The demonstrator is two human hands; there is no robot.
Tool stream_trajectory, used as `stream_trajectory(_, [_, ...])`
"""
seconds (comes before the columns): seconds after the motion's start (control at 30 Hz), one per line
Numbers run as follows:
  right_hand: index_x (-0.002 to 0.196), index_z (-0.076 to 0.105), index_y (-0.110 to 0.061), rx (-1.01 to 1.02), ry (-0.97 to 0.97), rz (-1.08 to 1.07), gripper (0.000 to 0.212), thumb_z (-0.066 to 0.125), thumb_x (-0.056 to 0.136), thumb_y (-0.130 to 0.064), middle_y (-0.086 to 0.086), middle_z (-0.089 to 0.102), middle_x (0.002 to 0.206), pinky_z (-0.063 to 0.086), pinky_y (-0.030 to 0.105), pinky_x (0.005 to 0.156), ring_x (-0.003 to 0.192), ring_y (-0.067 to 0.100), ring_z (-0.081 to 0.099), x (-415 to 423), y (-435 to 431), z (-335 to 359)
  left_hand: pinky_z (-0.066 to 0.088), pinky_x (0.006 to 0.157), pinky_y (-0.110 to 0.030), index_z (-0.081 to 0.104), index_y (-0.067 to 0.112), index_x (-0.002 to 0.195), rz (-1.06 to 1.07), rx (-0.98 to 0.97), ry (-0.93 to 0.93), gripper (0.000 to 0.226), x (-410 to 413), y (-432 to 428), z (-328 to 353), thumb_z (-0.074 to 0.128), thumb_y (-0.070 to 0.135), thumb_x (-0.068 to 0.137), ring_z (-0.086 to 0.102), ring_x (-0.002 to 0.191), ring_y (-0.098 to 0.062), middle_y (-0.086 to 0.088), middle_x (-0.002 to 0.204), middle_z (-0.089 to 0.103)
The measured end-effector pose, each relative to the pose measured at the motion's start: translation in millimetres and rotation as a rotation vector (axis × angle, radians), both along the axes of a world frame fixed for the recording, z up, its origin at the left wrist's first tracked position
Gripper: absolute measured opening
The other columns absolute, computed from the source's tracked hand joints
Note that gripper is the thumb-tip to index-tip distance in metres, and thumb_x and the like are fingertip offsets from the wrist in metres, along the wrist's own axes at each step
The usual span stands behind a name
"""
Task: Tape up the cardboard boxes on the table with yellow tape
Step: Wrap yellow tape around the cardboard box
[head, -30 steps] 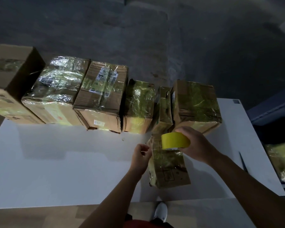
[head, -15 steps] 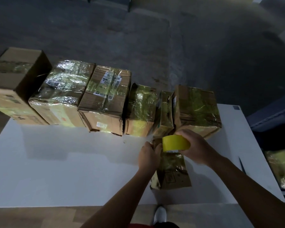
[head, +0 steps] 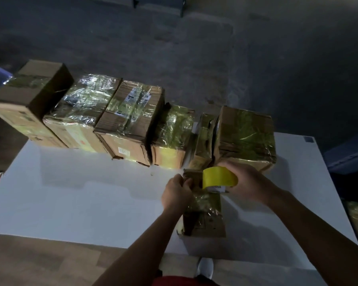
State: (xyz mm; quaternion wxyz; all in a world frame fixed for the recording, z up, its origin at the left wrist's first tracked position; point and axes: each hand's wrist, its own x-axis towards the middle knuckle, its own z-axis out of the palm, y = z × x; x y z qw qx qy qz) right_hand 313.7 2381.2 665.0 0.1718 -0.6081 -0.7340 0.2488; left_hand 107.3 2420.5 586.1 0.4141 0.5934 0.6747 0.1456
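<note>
Cardboard boxes [head: 130,124] stand in a row along the far edge of the white surface [head: 81,193], already glossy with tape. A smaller box [head: 205,219] lies nearer the person, partly wrapped. The right hand [head: 248,182] keeps its curled grip on the yellow tape roll [head: 219,177] above that box's far end. The left hand [head: 177,195] has moved in from the box's left side and now curls its fingers at the far corner, just beside the roll. Whether it pinches the tape's end I cannot tell. A fresh strip probably starts here.
</note>
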Motion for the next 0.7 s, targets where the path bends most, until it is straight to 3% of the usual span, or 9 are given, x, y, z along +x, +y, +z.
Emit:
stream_trajectory(0.1, [0.119,0.058,-0.029,0.022,-0.072,0.032,0.062,0.086,0.063,-0.031,-0.013,0.062,0.109,0.042,0.021,0.069,0.092,0.007,0.058,23,-4,2,0.035,0.053,-0.026,0.051,0.023,0.078,0.012,0.010,-0.002,0.022,0,0,0,0.054,0.038,0.094,0.056,0.069,-0.015,0.005,0.075,0.058])
stream_trajectory(0.2, [0.120,0.060,-0.026,-0.015,-0.117,-0.022,0.062,0.086,0.064,-0.036,-0.007,0.066,0.109,0.043,0.025,0.069,0.090,0.010,0.059,35,-10,-8,0.029,0.048,-0.024,0.046,0.026,0.073,0.015,0.028,0.006,0.025,3,-1,4,0.055,0.036,0.094,0.049,0.060,-0.006,0.009,0.068,0.052])
stream_trajectory(0.37, [0.109,0.065,-0.022,0.005,-0.207,0.009,0.052,0.087,0.064,-0.038,-0.005,0.068,0.100,0.047,0.026,0.065,0.084,0.014,0.064,44,-12,-22,0.038,0.056,-0.027,0.054,0.019,0.082,0.015,0.009,0.035,0.023,0,0,4,0.054,0.038,0.094,0.059,0.075,-0.021,0.000,0.079,0.061])
stream_trajectory(0.47, [0.111,0.067,-0.016,0.001,-0.243,0.000,0.056,0.086,0.064,-0.040,0.003,0.071,0.100,0.053,0.032,0.071,0.087,0.020,0.067,45,-14,-31,0.041,0.062,-0.030,0.054,0.015,0.090,0.016,0.039,0.073,0.022,5,-1,8,0.055,0.037,0.094,0.060,0.081,-0.024,-0.002,0.087,0.061])
stream_trajectory(0.57, [0.123,0.060,-0.020,-0.071,-0.325,-0.031,0.062,0.078,0.070,-0.047,0.003,0.068,0.115,0.048,0.034,0.085,0.104,0.022,0.063,37,-10,-42,0.040,0.062,-0.032,0.051,0.009,0.103,0.016,0.274,0.127,0.027,8,-7,14,0.065,0.025,0.088,0.053,0.083,-0.021,-0.003,0.097,0.053])
stream_trajectory(0.7, [0.138,0.049,-0.028,-0.102,-0.331,-0.055,0.071,0.075,0.075,-0.046,-0.002,0.058,0.134,0.043,0.035,0.097,0.120,0.020,0.055,23,-8,-52,0.049,0.054,-0.039,0.064,0.001,0.102,-0.347,0.639,0.308,0.029,9,-17,19,0.071,-0.003,0.075,0.059,0.081,-0.032,-0.016,0.098,0.061])
